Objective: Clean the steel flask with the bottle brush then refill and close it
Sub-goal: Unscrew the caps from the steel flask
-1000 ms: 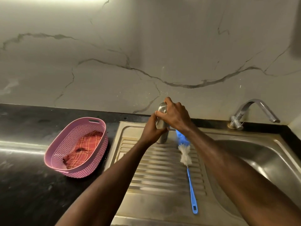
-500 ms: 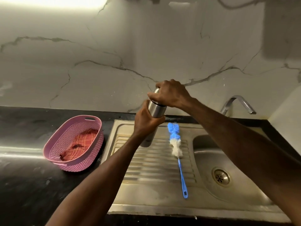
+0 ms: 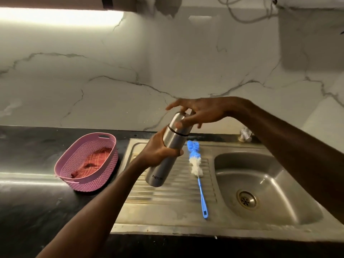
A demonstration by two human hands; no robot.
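Note:
My left hand grips the steel flask around its middle and holds it tilted in the air above the draining board. My right hand sits on the flask's steel cap, thumb and fingers around the cap, index finger stretched out. The cap is still on the flask. A blue bottle brush with a blue and white head lies on the draining board just right of the flask, handle towards me.
A steel sink with a drain is at the right, its tap mostly behind my right arm. A pink basket holding a red checked cloth stands on the black counter at the left.
Both hands have lifted the flask off the draining board and tilted it. My right hand has turned on the cap and its fingers have spread. The camera has pulled back and up.

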